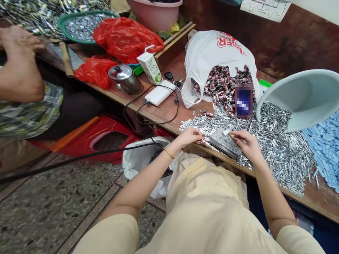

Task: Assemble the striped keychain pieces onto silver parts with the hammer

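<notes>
My left hand (pixel 191 137) is closed in a pinch at the bench's front edge. What its fingertips hold is too small to make out; small silver and red bits (pixel 207 143) lie right beside them. Thumb and fingers of my right hand (pixel 246 144) are also pressed together. A small white piece (pixel 227 131) shows at those fingertips, but whether they grip it I cannot tell. Between both hands lies a grey speckled slab (pixel 221 137) with a dark bar (pixel 224 148) along its front. Loose silver metal pieces (pixel 280 151) surround the slab and spread to the right.
A white plastic bag (pixel 196 60) spills red-and-silver parts (pixel 221 84). A tipped grey tub (pixel 309 95) stands by light-blue pieces (pixel 323 148). Left are a white power bank (pixel 160 93) with a cable, a drink carton (pixel 149 67) and a metal cup (pixel 125 79). Another person's arm (pixel 21 67) is far left.
</notes>
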A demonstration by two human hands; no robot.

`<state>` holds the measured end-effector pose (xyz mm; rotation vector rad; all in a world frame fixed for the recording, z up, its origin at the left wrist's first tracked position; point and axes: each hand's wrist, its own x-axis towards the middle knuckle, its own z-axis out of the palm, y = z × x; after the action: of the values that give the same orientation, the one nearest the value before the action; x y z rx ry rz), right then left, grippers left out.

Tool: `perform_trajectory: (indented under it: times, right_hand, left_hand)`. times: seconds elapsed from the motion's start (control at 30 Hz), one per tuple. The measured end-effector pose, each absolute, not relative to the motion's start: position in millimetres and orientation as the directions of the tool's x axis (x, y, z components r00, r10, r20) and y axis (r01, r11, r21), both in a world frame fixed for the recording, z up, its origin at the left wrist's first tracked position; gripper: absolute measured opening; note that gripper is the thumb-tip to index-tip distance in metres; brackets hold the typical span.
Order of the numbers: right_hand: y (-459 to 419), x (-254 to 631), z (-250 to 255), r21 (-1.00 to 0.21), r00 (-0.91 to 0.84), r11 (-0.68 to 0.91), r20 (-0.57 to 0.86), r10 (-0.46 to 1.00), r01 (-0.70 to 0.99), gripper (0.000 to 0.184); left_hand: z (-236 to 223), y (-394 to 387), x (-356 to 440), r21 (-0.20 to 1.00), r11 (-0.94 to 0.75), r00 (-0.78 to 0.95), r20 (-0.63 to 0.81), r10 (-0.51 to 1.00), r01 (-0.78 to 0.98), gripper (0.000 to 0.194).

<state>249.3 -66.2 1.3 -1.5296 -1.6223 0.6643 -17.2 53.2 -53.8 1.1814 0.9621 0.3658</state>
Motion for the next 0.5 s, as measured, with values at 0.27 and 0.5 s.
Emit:
perform_trajectory:
  times: [0.27,0.5]
  right_hand:
    - [-13,185,-29,-0.962,-0.125,-0.064,-0.1,0.987,0.266,0.014]
    - [2,181,-28,-0.809,-0.254,0.199,0.063,0.965,0.554,0.009]
  left_hand:
    - [-61,54,-14,0.926,0.269,0.557,-0.374,0.741,0.263,0.01]
    - [-68,54,-14,0.942,0.158,0.566,-0.305,0.766,0.295,0.009]
